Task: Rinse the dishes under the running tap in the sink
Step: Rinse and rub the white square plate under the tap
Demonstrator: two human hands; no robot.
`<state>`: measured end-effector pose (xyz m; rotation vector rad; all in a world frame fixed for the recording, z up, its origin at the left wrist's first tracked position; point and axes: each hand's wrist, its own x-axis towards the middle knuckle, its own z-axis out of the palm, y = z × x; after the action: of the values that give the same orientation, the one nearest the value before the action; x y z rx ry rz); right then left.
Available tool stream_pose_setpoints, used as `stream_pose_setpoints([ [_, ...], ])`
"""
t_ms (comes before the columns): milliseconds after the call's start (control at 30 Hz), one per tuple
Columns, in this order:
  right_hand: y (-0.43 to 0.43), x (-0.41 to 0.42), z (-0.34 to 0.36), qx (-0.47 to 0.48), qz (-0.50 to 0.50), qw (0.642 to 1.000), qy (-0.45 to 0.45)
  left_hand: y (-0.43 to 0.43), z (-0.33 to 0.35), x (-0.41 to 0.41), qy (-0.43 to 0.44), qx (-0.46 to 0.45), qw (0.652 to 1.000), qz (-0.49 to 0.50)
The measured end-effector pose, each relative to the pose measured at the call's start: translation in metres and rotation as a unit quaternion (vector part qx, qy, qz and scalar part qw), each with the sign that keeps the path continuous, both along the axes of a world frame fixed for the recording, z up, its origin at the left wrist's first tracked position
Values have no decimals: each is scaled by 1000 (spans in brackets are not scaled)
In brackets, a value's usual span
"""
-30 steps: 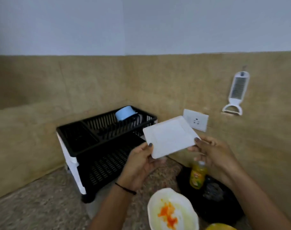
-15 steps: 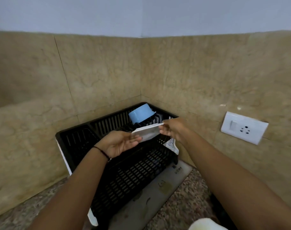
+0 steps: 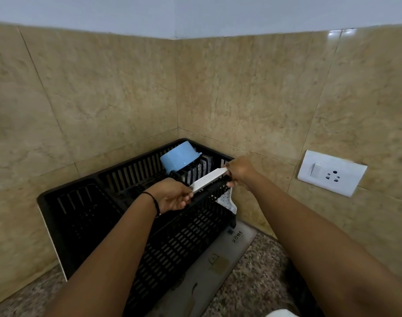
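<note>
The left hand (image 3: 172, 195) and the right hand (image 3: 240, 171) are gripping opposite ends of a white plate (image 3: 208, 180), holding it edge-on over the black dish rack (image 3: 81, 202) on the bench (image 3: 252, 282), near an upturned blue bowl (image 3: 179, 157)

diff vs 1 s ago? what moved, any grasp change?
The plate moved left and away, from in front of the socket to the rack, now edge-on over its top tier. The left hand and right hand kept their grip on its ends; nothing released. The blue bowl stayed in the rack.
</note>
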<state>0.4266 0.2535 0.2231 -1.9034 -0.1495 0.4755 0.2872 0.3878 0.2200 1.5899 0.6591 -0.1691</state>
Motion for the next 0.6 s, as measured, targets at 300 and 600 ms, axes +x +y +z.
stream_pose_setpoints([
  [300,-22,-25,14,55,-11,998,-32,-33,11,-4,-155,139,974,94],
  [600,-136,-134,70,250,-9,961,-113,-138,58,-61,-405,69,909,63],
])
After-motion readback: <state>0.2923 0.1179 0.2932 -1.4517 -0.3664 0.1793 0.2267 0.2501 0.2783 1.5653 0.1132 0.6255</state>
